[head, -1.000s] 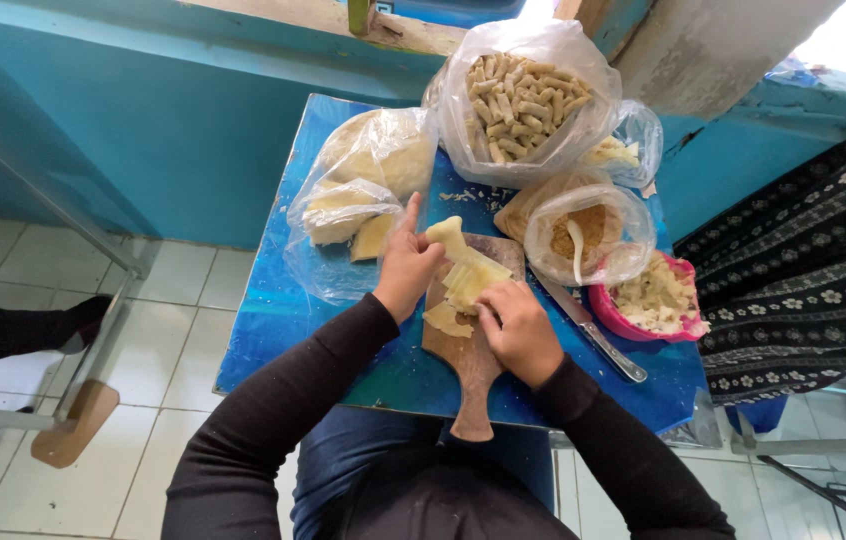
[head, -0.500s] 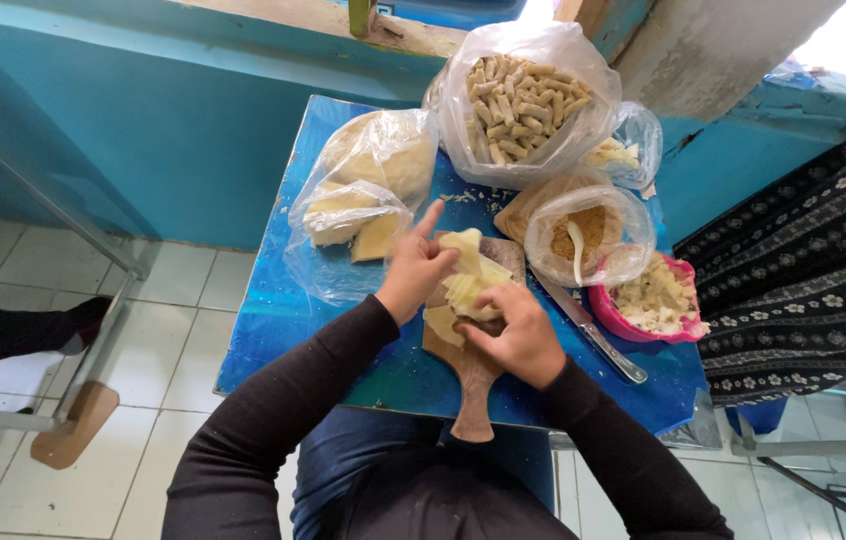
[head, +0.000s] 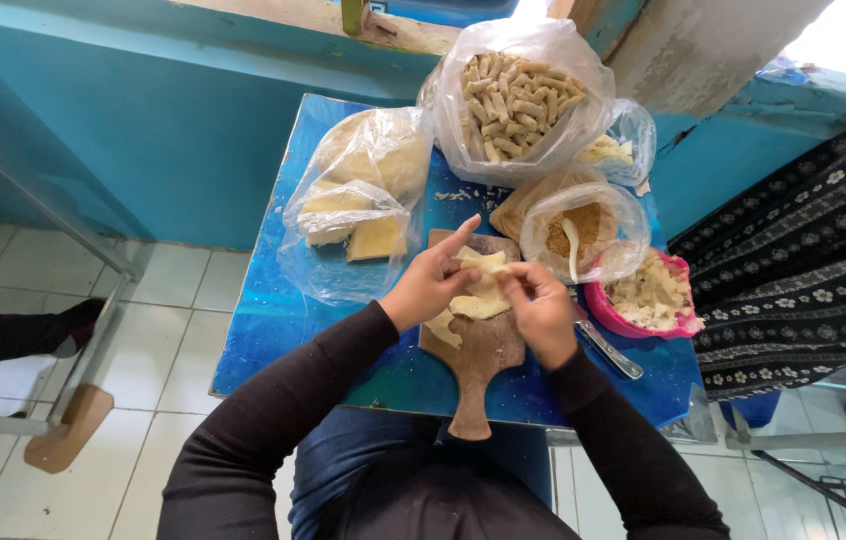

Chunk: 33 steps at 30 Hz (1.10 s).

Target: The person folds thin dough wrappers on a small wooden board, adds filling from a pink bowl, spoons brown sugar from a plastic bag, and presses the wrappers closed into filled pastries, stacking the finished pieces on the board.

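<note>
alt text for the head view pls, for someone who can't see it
Seen from above, a left hand and right hand fold a pale dough sheet over a wooden board on a blue table. Bags of rolled pieces and dough sit behind.

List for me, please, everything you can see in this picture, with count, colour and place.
table: one, blue, centre
wooden board: one, brown, near edge
dough sheet: one, pale yellow, over the board
bag of rolled pieces: one, clear, far side
bag of dough slabs: one, clear, left
bag of brown filling: one, clear, right of board
pink bowl: one, right edge
knife: one, metal, beside bowl
left hand: fingers on dough
right hand: fingers on dough
</note>
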### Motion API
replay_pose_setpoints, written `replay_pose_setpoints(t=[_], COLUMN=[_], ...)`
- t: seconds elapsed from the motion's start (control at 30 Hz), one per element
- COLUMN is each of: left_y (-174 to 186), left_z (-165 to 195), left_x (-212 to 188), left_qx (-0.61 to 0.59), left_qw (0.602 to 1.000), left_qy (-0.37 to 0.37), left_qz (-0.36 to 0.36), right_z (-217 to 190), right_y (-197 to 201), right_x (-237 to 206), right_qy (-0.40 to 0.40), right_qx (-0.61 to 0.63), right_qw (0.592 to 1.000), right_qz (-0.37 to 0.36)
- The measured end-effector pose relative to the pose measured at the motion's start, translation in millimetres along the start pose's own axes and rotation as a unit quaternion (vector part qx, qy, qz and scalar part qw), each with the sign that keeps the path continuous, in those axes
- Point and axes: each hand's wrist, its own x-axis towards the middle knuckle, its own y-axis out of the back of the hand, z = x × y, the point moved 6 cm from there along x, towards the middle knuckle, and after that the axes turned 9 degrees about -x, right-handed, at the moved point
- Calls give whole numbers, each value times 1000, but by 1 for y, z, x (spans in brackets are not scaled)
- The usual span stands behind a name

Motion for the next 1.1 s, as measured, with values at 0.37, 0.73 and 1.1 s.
replay_pose_setpoints(t=[0.37, 0.73, 1.1], left_y=[24, 27, 11], left_z=[21, 41, 43], left_x=[-19, -38, -49], left_qx=[202, 239, 194], left_qw=[968, 948, 956], left_qy=[-28, -104, -103], left_qz=[147, 184, 192], right_z=[13, -35, -48], right_y=[29, -9, -12], right_x=[8, -44, -49], right_qy=[-69, 313, 284], right_qx=[189, -410, -424], right_qw=[979, 856, 859], right_qz=[8, -17, -46])
